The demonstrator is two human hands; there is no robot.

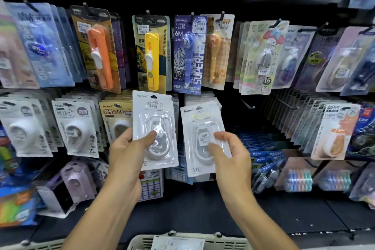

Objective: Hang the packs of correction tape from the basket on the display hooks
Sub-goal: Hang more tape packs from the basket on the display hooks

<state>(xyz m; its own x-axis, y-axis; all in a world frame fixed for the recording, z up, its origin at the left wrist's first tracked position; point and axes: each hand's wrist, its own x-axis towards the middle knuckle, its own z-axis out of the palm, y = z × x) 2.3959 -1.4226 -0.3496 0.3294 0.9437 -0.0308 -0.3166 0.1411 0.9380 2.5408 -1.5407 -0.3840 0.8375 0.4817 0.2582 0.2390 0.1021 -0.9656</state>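
Holding one pack in each hand, you have both raised in front of the display wall. Your left hand grips a white BoBo pack by its lower left edge, thumb pressed across the clear blister and fingers hidden behind the card; the pack stands nearly upright, its hang hole just below the yellow correction pen pack. Your right hand pinches a second white BoBo pack just right of the first, thumb and forefinger curled on the blister around the white tape body, the card tilted slightly with its top leaning left. The two packs sit close together without touching.

Taking the first pack as your landmark: directly above it hangs the yellow pen pack, and up to the right the blue SUPERHERO pack. To its left, a gold-headed BoBo pack hangs on its row, partly covered by your left fingers. Behind and between the two held packs you can see stacked rows of white cards on hooks. Further right, a bare hook juts out from the dark panel. Straight below, at the bottom edge of the view, is the pale slotted basket, with another pack lying inside it.
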